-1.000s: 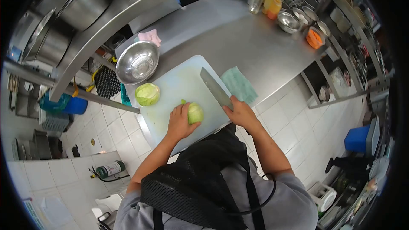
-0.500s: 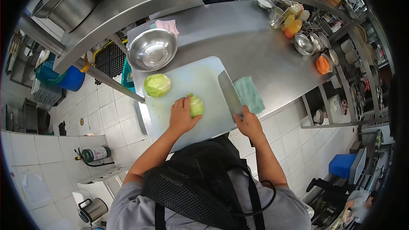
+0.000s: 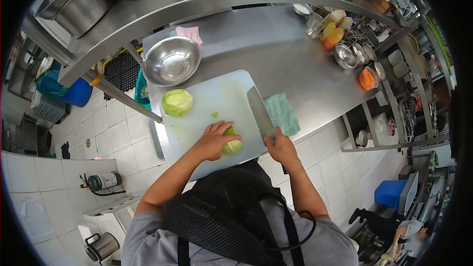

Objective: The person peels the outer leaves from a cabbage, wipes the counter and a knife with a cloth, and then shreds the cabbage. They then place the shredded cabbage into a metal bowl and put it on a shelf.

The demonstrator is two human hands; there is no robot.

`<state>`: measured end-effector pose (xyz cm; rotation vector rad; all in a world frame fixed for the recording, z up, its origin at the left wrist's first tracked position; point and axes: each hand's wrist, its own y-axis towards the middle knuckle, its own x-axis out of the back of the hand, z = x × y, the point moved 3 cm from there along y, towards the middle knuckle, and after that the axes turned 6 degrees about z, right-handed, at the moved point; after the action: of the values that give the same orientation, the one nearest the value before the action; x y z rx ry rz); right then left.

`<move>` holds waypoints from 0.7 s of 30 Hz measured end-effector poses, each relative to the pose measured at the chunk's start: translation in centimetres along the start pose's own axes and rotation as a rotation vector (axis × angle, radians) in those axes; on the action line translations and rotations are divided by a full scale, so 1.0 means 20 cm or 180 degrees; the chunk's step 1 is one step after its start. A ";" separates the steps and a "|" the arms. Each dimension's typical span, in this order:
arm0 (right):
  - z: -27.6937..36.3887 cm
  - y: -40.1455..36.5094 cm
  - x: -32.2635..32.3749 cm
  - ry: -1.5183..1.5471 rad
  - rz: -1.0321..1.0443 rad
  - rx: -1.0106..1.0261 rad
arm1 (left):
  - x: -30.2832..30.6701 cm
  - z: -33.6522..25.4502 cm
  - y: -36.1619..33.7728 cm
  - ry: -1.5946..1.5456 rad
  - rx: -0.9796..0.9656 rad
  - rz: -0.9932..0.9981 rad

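My left hand [image 3: 211, 144] is closed over a pale green cabbage piece [image 3: 233, 147] near the front of the white cutting board [image 3: 217, 88]. Its thumb and fingers press on the top and side, covering part of the piece. In my right hand [image 3: 281, 149] is the handle of a broad-bladed cleaver [image 3: 259, 112]. The blade lies along the right side of the board, apart from the cabbage. Another cabbage piece [image 3: 177, 102] rests at the board's left edge. A small green leaf scrap [image 3: 214, 115] lies between the two pieces.
A steel bowl [image 3: 172, 61] stands behind the board, beside a pink cloth [image 3: 188, 34]. A green towel [image 3: 282, 113] lies right of the board. Bottles, small bowls and a carrot tub [image 3: 367, 79] line the far right. An overhead shelf [image 3: 212, 1] crosses the back.
My left hand and the cabbage piece have come closer to my body and slightly right. The leaf scrap now shows on the board. My right hand keeps hold of the cleaver.
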<state>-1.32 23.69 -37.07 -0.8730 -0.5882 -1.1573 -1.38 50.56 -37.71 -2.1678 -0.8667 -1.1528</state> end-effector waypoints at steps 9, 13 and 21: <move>0.00 0.00 0.00 -0.0012 -0.0055 0.0110 | -0.04 -0.01 -0.04 -0.0849 0.0770 -0.1169; 0.01 0.01 0.01 -0.0060 -0.0044 0.0073 | -0.04 -0.08 -0.02 -0.0330 0.1156 -0.1210; 0.02 0.00 0.00 -0.0024 -0.0108 0.0150 | -0.02 0.08 0.02 -0.0204 0.0063 -0.0446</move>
<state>-1.34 23.99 -36.78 -0.8304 -0.6362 -1.1668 -0.50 51.28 -38.84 -2.1670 -1.0685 -1.1408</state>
